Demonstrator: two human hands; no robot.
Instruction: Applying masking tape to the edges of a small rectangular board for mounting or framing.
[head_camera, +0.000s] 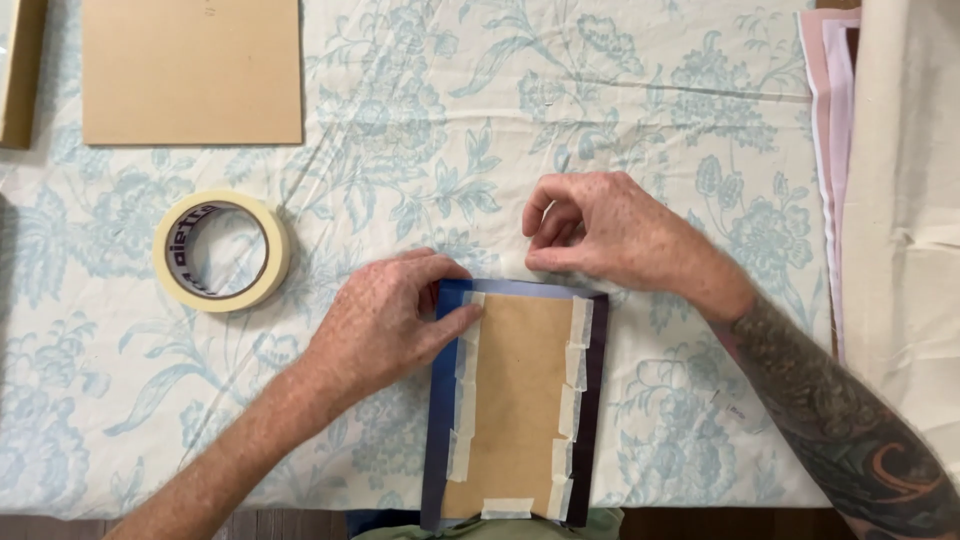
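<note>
A brown card panel wrapped in dark blue fabric (515, 400) lies at the near table edge, its fabric flaps held down by several strips of pale masking tape. My left hand (385, 325) presses on the panel's upper left corner, fingers flat on the blue flap and tape. My right hand (600, 232) hovers just above the panel's top edge, its fingertips pinched together on what looks like a small piece of tape, hard to make out.
A roll of masking tape (222, 250) lies left of my hands. A bare brown card (192, 70) sits at the far left, another card edge (20, 70) beside it. Folded pink and cream fabric (880, 150) lies along the right. A floral cloth (420, 120) covers the table.
</note>
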